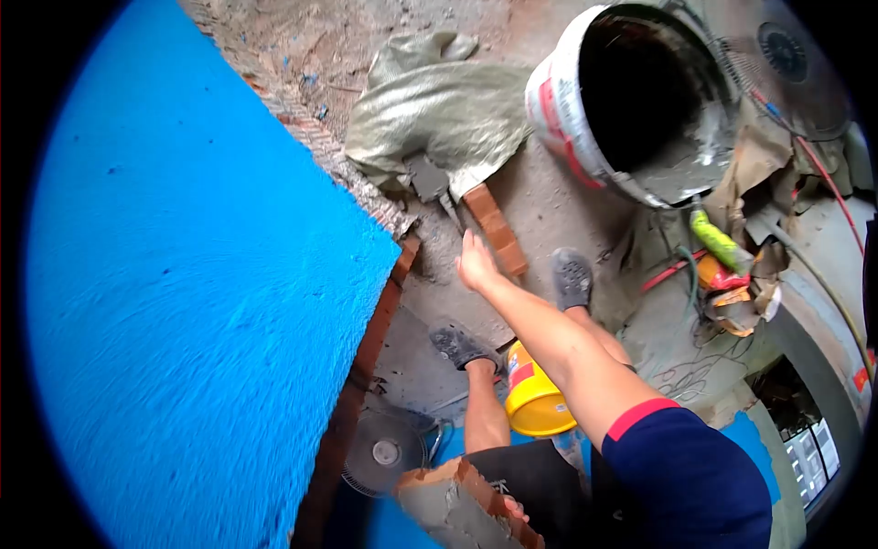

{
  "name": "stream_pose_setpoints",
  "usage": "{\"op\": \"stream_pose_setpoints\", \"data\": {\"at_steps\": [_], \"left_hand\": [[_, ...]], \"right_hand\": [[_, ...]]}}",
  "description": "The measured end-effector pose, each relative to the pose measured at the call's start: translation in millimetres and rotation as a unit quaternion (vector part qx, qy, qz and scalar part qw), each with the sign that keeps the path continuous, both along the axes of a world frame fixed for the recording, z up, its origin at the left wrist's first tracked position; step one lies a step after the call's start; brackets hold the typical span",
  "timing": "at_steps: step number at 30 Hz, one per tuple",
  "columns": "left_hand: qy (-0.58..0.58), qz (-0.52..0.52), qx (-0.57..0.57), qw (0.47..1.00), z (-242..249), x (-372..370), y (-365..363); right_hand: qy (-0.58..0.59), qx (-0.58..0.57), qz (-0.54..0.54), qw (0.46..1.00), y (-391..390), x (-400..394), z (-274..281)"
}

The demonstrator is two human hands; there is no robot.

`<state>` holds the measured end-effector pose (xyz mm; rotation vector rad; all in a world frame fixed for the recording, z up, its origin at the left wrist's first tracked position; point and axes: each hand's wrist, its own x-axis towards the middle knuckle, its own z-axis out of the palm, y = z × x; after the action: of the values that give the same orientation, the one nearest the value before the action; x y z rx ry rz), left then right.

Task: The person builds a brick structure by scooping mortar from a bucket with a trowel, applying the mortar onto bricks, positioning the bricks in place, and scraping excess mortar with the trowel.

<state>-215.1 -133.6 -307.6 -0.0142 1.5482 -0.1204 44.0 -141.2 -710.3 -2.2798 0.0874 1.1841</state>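
Note:
My right hand [476, 263] reaches forward over the floor, fingers closed on a trowel [452, 210]. Grey mortar lies on the trowel's blade, beside the edge of a pale woven sack [439, 119]. Low in the view, close to my body, my left hand [517, 509] grips a brick [457, 503] with grey mortar spread over its face; only some fingertips show past it. Red-orange bricks [495, 229] lie on the floor just beyond my right hand.
A large white bucket [560, 114] with a mortar-smeared inside lies tilted at upper right. A yellow bucket [540, 414] stands by my feet. At left is a bright blue wall [210, 274] with a brick edge. A fan [384, 453] and cables [828, 183] are nearby.

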Motion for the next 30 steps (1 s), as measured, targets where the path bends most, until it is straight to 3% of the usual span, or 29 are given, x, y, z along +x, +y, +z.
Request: {"op": "stream_pose_setpoints", "data": {"at_steps": [6,8,12,18,21,24,26,28,30], "left_hand": [[0.029,-0.045,0.049,0.997,-23.9,-6.6,23.0],[0.025,-0.052,0.066,0.996,-17.6,-5.2,22.0],[-0.005,-0.062,0.096,0.993,16.5,8.2,13.8],[-0.058,-0.066,0.156,0.984,145.9,31.2,-1.2],[-0.129,-0.008,0.180,0.975,236.4,27.8,-8.6],[-0.329,0.079,0.165,0.926,305.6,22.1,-10.5],[-0.303,0.090,0.211,0.925,321.5,1.7,-18.3],[-0.356,0.157,0.247,0.888,352.0,5.3,-19.9],[-0.432,0.159,0.257,0.850,368.6,-3.5,-16.3]], "right_hand": [[-0.031,-0.027,-0.113,0.993,24.6,3.2,-66.6],[-0.066,0.011,-0.114,0.991,25.3,-4.2,-47.5],[-0.062,0.088,-0.170,0.980,4.8,-7.1,51.3],[-0.056,0.179,-0.033,0.982,-123.8,8.7,192.4],[0.029,0.045,0.068,0.996,-185.3,38.5,274.0],[-0.035,0.051,0.090,0.994,-248.7,61.8,339.3],[-0.055,0.024,0.121,0.991,-277.7,79.7,381.3],[-0.086,-0.003,0.131,0.988,-308.0,92.7,398.7],[-0.119,-0.014,0.151,0.981,-331.0,105.4,412.2]]}}
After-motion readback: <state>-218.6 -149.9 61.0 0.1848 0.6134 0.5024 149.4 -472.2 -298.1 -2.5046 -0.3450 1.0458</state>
